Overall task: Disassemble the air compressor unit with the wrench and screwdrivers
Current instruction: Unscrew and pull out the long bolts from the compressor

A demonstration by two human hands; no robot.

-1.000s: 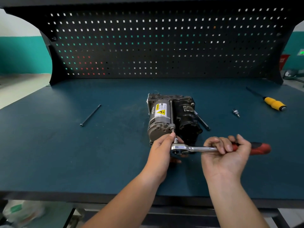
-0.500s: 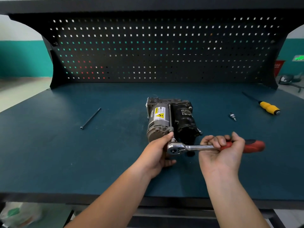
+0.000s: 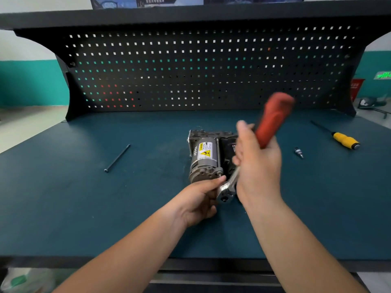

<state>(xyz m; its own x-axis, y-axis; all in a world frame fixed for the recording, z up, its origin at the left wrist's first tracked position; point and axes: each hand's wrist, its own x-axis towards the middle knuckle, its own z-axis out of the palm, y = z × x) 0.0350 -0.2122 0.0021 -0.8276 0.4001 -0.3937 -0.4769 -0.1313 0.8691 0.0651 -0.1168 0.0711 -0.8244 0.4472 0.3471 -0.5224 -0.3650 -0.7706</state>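
Two grips mid-bench (image 3: pixel 84 208): right hand (image 3: pixel 258 166) fingers wrap wrench (image 3: pixel 273 119) handle, left hand (image 3: pixel 196 200) fingers pinch head.

The place is a workshop. A workbench (image 3: pixel 63 208) with a dark teal top has a black perforated pegboard (image 3: pixel 211 70) as its back, under a shelf (image 3: pixel 190 17). A yellow-handled screwdriver (image 3: pixel 344 140) and a long bolt (image 3: pixel 117 157) lie on it. A red-handled ratchet wrench (image 3: pixel 273 121) is held at a metal air compressor unit (image 3: pixel 204 157).
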